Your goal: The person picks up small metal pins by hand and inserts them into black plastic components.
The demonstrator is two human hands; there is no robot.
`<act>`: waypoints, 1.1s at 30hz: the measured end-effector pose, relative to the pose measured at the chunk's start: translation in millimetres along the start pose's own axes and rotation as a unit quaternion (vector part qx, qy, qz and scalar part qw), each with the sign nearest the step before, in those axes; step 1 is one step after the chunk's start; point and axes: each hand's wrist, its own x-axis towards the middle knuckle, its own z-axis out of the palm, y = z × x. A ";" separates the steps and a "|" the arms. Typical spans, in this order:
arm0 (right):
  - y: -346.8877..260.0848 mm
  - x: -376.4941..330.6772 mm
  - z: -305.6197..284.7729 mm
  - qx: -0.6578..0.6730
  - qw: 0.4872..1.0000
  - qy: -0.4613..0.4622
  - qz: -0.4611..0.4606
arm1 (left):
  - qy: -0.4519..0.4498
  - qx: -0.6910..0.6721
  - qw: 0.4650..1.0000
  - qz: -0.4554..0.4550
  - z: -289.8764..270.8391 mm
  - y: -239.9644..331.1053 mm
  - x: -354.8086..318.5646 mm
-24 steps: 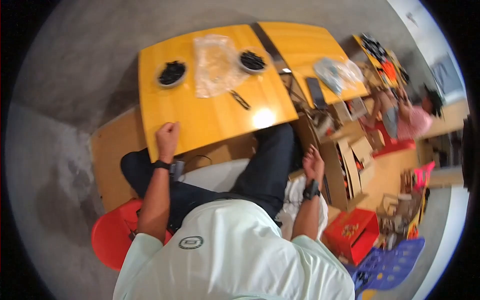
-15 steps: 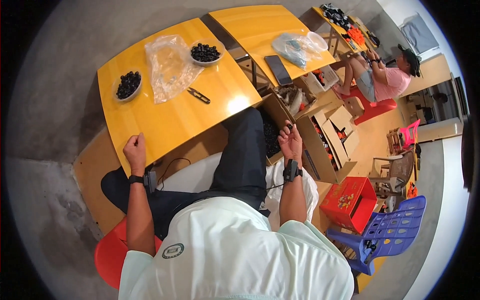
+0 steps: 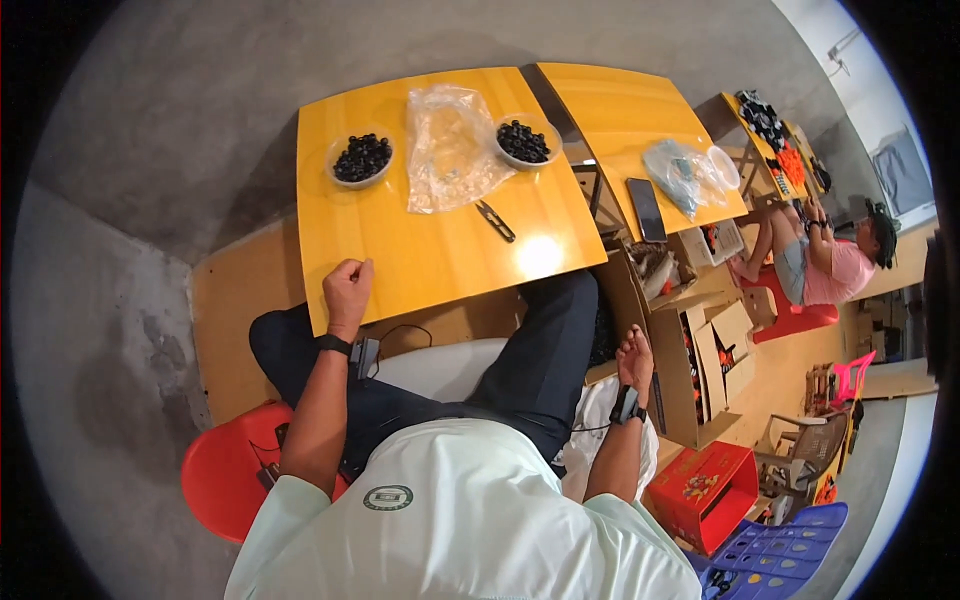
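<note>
My left hand (image 3: 347,297) is closed at the front left edge of the yellow table (image 3: 430,262); what its fingers hold, if anything, is hidden. Off the table to the right, my right hand (image 3: 635,358) is raised beside a cardboard box, its fingers curled together; whatever is in them is too small to make out. On the table stand two clear bowls of black beads, the left beads (image 3: 362,158) and the right beads (image 3: 525,141). Between the bowls lies a clear plastic bag (image 3: 440,160). Black thread snips (image 3: 495,221) rest in front of the bag.
A second yellow table to the right carries a phone (image 3: 646,210) and a plastic bag (image 3: 672,172). Open cardboard boxes (image 3: 683,380), a red box (image 3: 703,490) and a blue chair (image 3: 780,550) stand at my right. Farther off, a person in pink (image 3: 835,272) sits on a red chair.
The view has shifted, so the tables appear lower and farther right. My right hand has turned and its fingers are curled; the small dark thing at its fingertips no longer shows. My left hand stays closed.
</note>
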 end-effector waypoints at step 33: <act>13.2 0.0 104.7 0.069 0.986 -0.120 0.089 | 0.011 -0.181 0.914 -0.363 25.8 -19.4 166.7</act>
